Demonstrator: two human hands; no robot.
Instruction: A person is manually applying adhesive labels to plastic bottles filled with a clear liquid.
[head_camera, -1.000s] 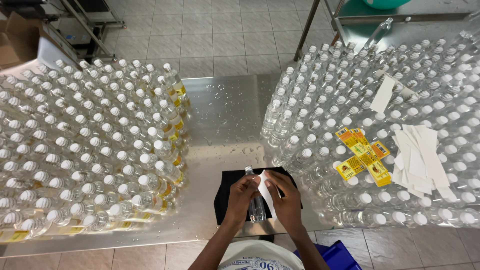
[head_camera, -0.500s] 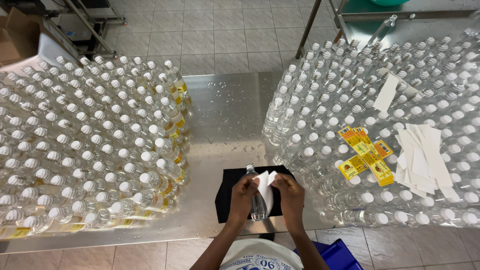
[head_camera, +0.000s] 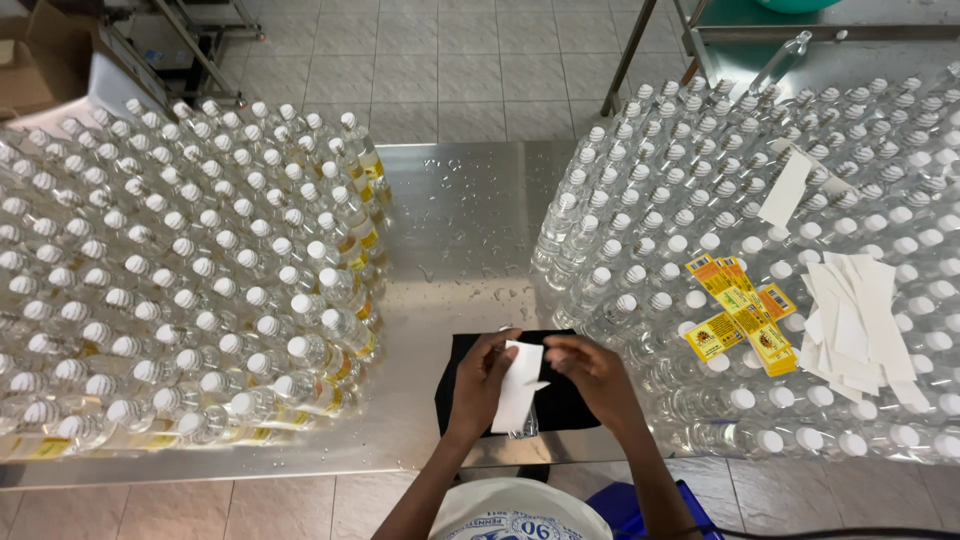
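A: From the head view, what are the hands busy with?

B: Both are low in the middle, over a black cloth (head_camera: 570, 400) lying on the steel desk (head_camera: 470, 220). The left hand (head_camera: 482, 378) pinches the upper left edge of a white paper strip (head_camera: 518, 385), its grip closed on the strip. The right hand (head_camera: 592, 372) is just beside it, fingertips curled in at the strip's right edge; I cannot tell whether that grip truly has the paper or only touches it.

A: Anything under the strip?

B: A small clear bottle (head_camera: 524, 425) lies on the cloth, mostly hidden by the paper; only its lower end shows.

A: And around them?

B: To the left stands a dense block of capped clear bottles (head_camera: 180, 270); those along its right edge carry yellow labels. To the right is a second block of capped bottles (head_camera: 700, 200), these bare. On top of that right block lie a stack of yellow labels (head_camera: 740, 310) and, next to it, a loose pile of white backing strips (head_camera: 855, 320), with one more white strip (head_camera: 785, 188) further back. Water drops speckle the bare desk between the two blocks.
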